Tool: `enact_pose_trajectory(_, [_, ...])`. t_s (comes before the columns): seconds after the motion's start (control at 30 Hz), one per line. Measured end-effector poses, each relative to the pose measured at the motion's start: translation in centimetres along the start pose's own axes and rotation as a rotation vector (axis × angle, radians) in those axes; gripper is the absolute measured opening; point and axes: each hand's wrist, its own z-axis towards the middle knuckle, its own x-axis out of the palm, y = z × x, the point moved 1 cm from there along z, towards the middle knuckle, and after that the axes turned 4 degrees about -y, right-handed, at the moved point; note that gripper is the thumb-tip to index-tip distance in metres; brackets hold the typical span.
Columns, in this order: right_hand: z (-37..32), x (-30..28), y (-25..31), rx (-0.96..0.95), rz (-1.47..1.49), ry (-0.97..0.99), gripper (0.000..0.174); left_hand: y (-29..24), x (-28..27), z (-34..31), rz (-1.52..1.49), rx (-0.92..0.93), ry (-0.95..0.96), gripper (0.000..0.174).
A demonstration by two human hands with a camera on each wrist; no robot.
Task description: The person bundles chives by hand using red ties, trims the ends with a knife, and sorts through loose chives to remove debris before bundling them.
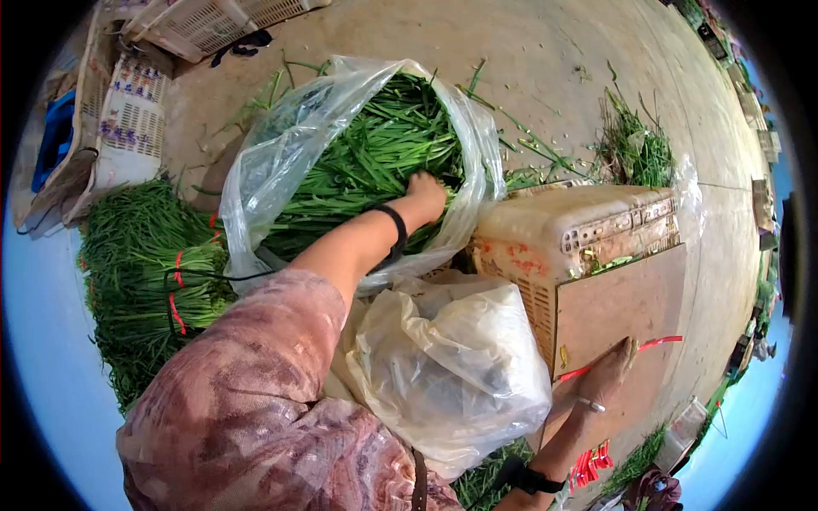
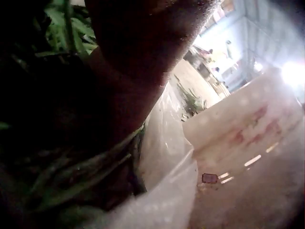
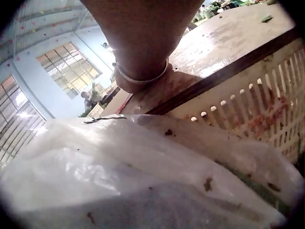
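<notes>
In the head view a clear plastic bag [image 1: 290, 145] lies wide at the mouth, full of long green garlic chives [image 1: 371, 140]. My left hand [image 1: 426, 194] reaches into the chives at the bag's right side, its fingers largely hidden among the leaves. The left wrist view is dark around that hand. My right hand [image 1: 607, 375] rests flat on a brown board [image 1: 635, 294], over a red tie strip [image 1: 660, 341] that shows on both sides of it. The board leans over a dirty white plastic crate [image 1: 524, 230].
Tied bundles of chives [image 1: 153, 272] are stacked at the left. A cloudy plastic sheet [image 1: 452, 358] covers something in front of me. More red ties [image 1: 590, 464] hang below the board. Loose greens [image 1: 635, 145] lie on the floor behind the crate, and other crates [image 1: 132, 119] stand at far left.
</notes>
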Motion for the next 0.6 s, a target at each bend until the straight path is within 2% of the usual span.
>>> enact_pose_trajectory(0.07, [0.0,-0.1,0.3,0.005,0.007,-0.006,0.041,-0.4,0.2,-1.1,-0.067,-0.069,0.012,0.06])
enact_pose_trajectory(0.13, [-0.1,-0.1,0.4,0.009,0.008,-0.007,0.041,-1.1,0.6,-1.6,-0.079,-0.103,-0.13,0.069])
enact_pose_trajectory(0.17, [-0.1,0.1,0.1,-0.006,0.004,-0.017,0.041,-1.4,2.4,-1.1,-0.143,-0.126,-0.256,0.064])
enact_pose_trajectory(0.2, [-0.1,0.2,-0.1,-0.021,-0.001,-0.027,0.041,-1.7,2.4,-1.8,-0.143,-0.125,-0.257,0.064])
enact_pose_trajectory(0.3, [0.0,0.3,-0.4,0.008,0.012,-0.014,0.041,-1.1,2.4,-3.6,-0.222,-0.098,-0.419,0.059])
enact_pose_trajectory(0.33, [0.2,0.2,-0.2,0.009,0.007,-0.014,0.041,-0.3,3.3,-2.3,-0.322,-0.143,-0.469,0.072])
enact_pose_trajectory(0.4, [0.0,-0.2,0.6,0.028,0.034,-0.016,0.04,0.9,-0.2,-3.3,-0.397,-0.146,-0.241,0.095])
enact_pose_trajectory(0.43, [0.0,-0.2,0.6,0.025,0.035,-0.014,0.04,1.8,1.4,-0.5,-0.423,-0.116,-0.139,0.116])
enact_pose_trajectory(0.47, [0.1,0.0,0.3,0.015,0.034,-0.025,0.04,2.6,0.8,0.9,-0.427,-0.074,0.076,0.115])
enact_pose_trajectory(0.6, [0.0,0.4,-0.5,-0.036,-0.001,-0.05,0.039,4.0,-1.9,0.6,-0.47,0.003,0.091,0.107])
